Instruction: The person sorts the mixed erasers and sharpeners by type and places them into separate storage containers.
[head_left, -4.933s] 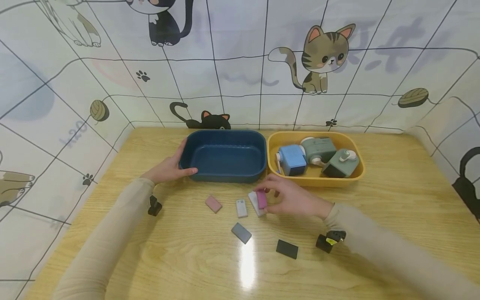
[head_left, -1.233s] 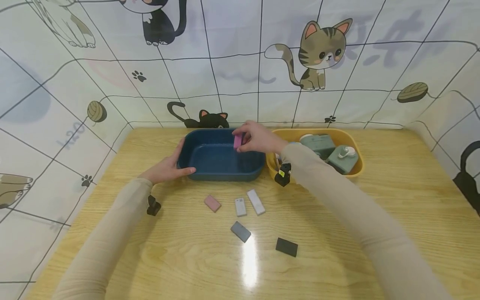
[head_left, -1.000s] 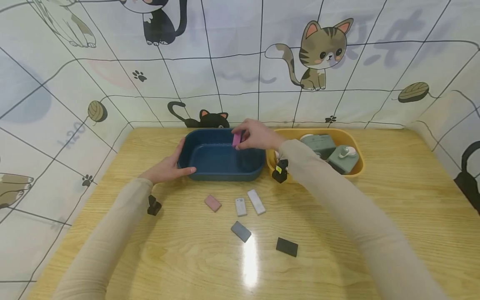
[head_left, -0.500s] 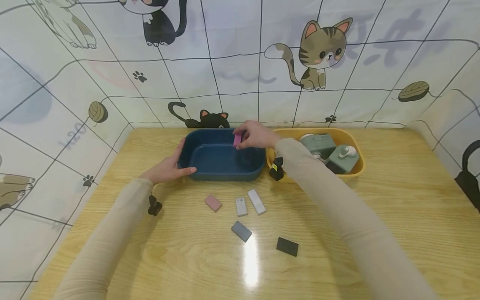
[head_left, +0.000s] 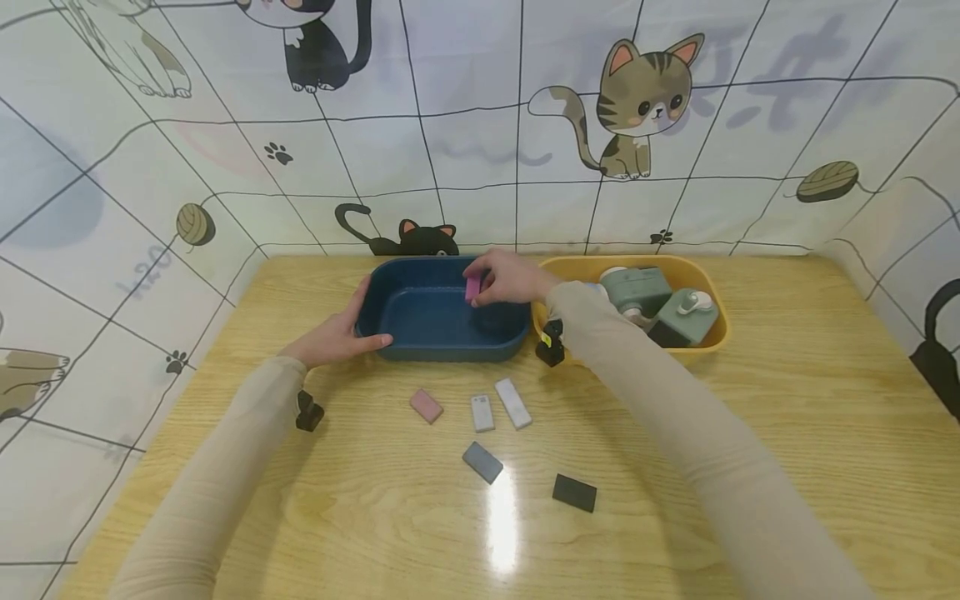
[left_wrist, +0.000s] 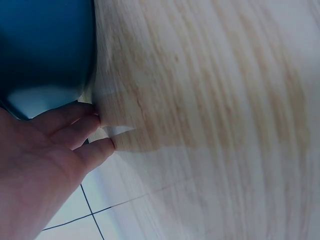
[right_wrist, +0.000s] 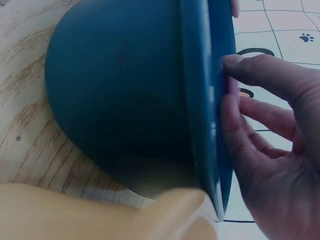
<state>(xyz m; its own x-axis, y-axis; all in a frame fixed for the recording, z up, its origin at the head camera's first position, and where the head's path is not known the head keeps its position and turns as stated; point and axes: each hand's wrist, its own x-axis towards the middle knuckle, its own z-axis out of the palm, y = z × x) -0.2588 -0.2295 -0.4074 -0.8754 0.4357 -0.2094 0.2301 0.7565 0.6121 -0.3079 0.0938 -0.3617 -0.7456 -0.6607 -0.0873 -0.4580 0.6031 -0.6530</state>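
Observation:
At the back of the table stands a dark blue plastic tub (head_left: 431,352). My left hand (head_left: 333,337) rests against the tub's left end, thumb along the front and fingers fairly straight; in the left wrist view these fingers (left_wrist: 75,122) lie beside the blue wall. My right hand (head_left: 513,277) pinches a small magenta block (head_left: 472,287) between thumb and fingertips over the tub's right half. In the right wrist view the block (right_wrist: 232,86) is mostly hidden by the fingers and the tub's rim.
Right beside the tub sits a yellow tub (head_left: 720,333) with blue and grey-green bottles, partly under my right forearm. In front lie a dusty-pink block (head_left: 427,406), two whitish blocks (head_left: 483,413), a grey block (head_left: 483,462) and a black block (head_left: 574,492). A cat-patterned sheet rises behind.
My right hand has lifted the magenta block off the longer white block and carried it over the blue tub. It has dipped slightly in the last half second. My left hand has stayed put.

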